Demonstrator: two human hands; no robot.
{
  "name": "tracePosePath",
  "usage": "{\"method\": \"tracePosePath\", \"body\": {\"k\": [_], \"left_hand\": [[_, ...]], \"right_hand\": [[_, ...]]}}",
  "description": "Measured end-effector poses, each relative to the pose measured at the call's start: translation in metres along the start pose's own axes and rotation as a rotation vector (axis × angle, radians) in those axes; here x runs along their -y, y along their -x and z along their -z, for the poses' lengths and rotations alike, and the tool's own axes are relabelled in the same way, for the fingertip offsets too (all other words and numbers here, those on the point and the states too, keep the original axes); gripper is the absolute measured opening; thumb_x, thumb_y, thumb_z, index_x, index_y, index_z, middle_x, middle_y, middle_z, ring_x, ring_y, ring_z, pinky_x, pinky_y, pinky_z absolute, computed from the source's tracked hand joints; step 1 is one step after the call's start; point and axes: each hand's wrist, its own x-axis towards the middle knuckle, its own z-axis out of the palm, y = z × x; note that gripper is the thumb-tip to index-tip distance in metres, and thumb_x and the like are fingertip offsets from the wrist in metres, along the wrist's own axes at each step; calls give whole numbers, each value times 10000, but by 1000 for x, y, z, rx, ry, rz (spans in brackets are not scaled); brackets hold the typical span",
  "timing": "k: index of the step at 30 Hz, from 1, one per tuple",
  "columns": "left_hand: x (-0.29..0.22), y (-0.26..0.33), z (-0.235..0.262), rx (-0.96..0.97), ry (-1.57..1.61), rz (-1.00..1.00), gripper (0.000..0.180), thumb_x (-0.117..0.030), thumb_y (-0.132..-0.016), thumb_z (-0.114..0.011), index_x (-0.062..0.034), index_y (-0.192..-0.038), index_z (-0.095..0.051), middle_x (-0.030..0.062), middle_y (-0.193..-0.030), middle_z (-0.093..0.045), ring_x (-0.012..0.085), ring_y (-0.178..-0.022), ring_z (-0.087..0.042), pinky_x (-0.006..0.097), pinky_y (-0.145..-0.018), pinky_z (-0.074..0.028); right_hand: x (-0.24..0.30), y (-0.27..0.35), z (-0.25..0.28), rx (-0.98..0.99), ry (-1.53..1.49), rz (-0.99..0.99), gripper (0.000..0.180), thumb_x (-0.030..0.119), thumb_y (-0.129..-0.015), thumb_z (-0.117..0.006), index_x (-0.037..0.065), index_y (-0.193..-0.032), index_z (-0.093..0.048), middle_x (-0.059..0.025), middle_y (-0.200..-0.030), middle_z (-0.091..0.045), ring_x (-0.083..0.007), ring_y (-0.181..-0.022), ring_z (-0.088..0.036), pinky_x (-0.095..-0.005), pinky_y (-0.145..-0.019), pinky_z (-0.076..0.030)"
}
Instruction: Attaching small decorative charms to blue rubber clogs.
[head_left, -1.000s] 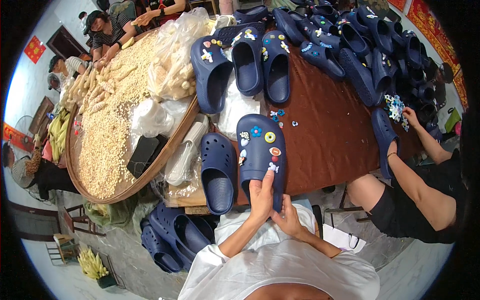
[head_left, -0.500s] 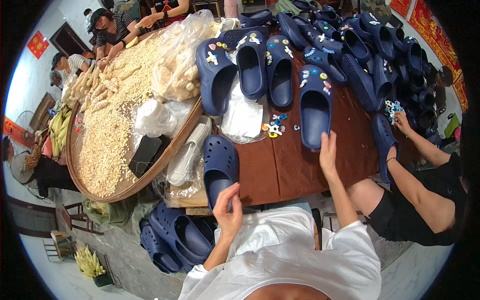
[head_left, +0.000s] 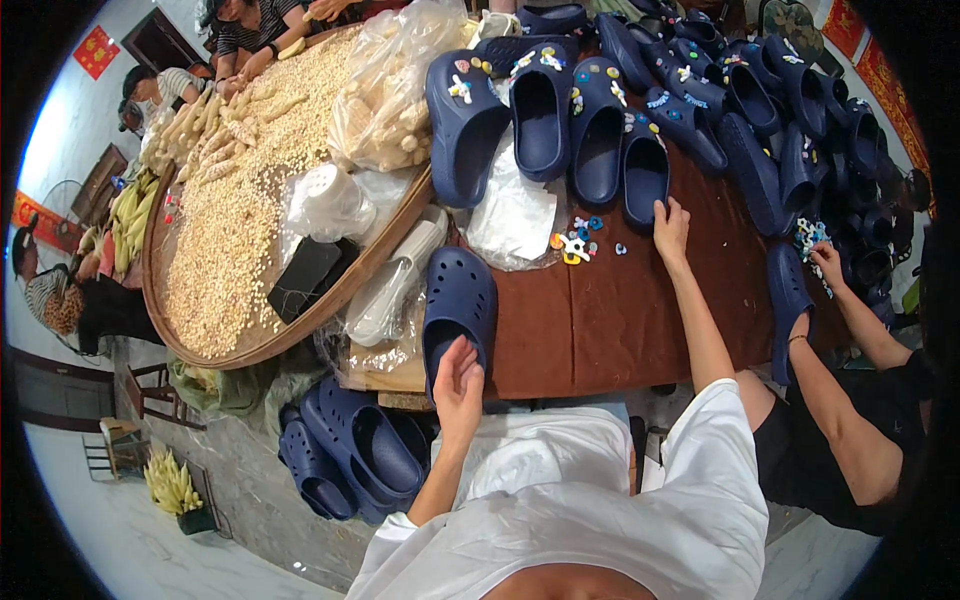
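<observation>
A navy clog [head_left: 646, 182] with charms on its upper stands at the right end of a row of decorated clogs. My right hand [head_left: 673, 234] grips it by the heel, fingers partly hidden. Nearer to me, a plain navy clog [head_left: 461, 290] without charms lies at the table's front edge. My left hand [head_left: 459, 385] is over its heel end, fingers loosely bent and apart. Contact with the clog is unclear. Loose colourful shoe charms [head_left: 577, 243] lie in a small pile left of my right hand, beside a plastic bag with white pieces [head_left: 515, 225].
A big round tray [head_left: 290, 345] of corn kernels and cobs fills the left. Many navy clogs [head_left: 750, 170] are heaped at the right, where a co-worker's hand [head_left: 827, 263] holds charms beside a clog. More clogs [head_left: 365, 445] are below the table's left front. The tabletop [head_left: 540, 345] is brown.
My right hand has pushed its clog away from me, up to the row. My left hand has opened its fingers over the plain clog. The view has shifted slightly.
</observation>
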Motion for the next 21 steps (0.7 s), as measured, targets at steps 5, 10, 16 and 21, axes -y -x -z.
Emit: {"method": "tracePosePath", "body": {"k": [5,10,16,21], "left_hand": [[-2,-18,-1,-52,51,34,485,27,-964,-550,97,-1427,-426,202,-1392,-541,256,-1301,-541,354,-1122,-400],[-3,-42,-9,-29,94,56,448,-24,-976,-590,84,-1394,-471,148,-1332,-577,187,-1203,-575,296,-1051,-427],[-5,-56,-21,-69,38,34,356,-113,-1008,-578,68,-1311,-538,83,-1220,-632,128,-1076,-579,261,-956,-432],[7,-56,-20,-58,44,-2,373,-108,-1009,-569,82,-1327,-522,107,-1257,-625,153,-1127,-583,277,-998,-423]], "right_hand": [[61,63,15,-186,-194,208,333,169,-936,-651,30,-1234,-598,-200,-1173,-551,-349,-1129,-532,-432,-1010,-434],[118,97,28,183,-476,259,210,107,-961,-619,49,-1161,-647,-124,-1131,-566,-237,-967,-630,-341,-841,-533],[188,38,0,170,-547,340,374,241,-952,-692,14,-1228,-586,-166,-1119,-583,-253,-986,-641,-349,-839,-544],[213,-1,-27,274,-430,215,838,574,-885,-687,-76,-1356,-447,-293,-1258,-531,-363,-1146,-586,-428,-976,-485]]}}
